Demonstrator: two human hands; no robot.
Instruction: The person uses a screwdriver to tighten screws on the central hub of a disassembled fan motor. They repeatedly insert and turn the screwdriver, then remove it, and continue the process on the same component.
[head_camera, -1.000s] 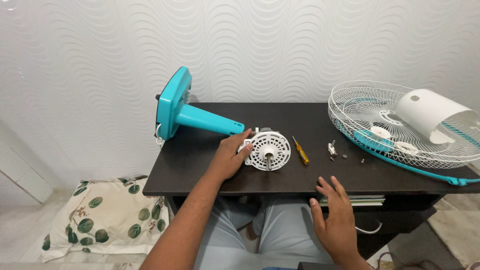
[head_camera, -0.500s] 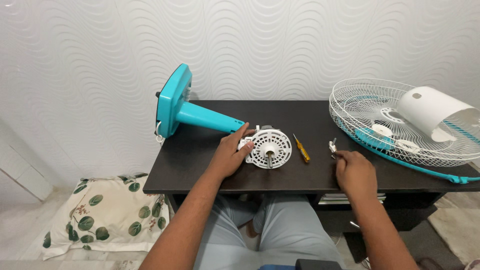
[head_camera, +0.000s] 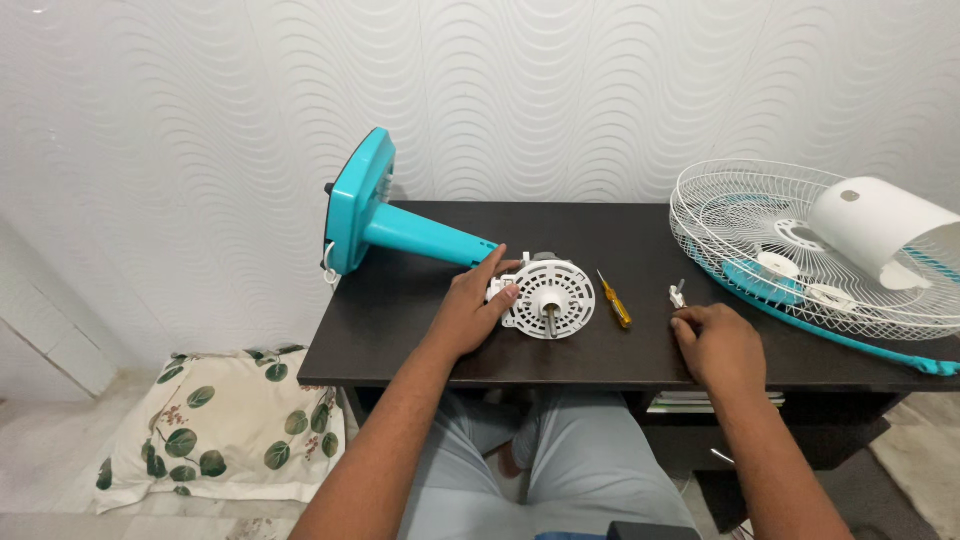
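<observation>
My left hand (head_camera: 476, 306) grips the left side of a white round fan motor housing (head_camera: 549, 293) with a metal shaft, which lies on the dark desk (head_camera: 400, 320). A teal fan stand with its square base (head_camera: 362, 203) lies on its side, joined to the housing. My right hand (head_camera: 716, 345) rests knuckles-up on the desk near the front edge, fingers curled with the tips down on the surface. A small white part (head_camera: 677, 296) lies just beyond its fingertips. A yellow-handled screwdriver (head_camera: 615, 300) lies between the housing and my right hand.
White wire fan grilles (head_camera: 760, 250) with a teal rim and a white motor cover (head_camera: 880, 228) fill the desk's right end. A leaf-print pillow (head_camera: 215, 425) lies on the floor at the left. The wall stands right behind the desk.
My right hand rose from below the desk edge onto the desktop and settled next to the small parts. My left hand stayed on the motor housing.
</observation>
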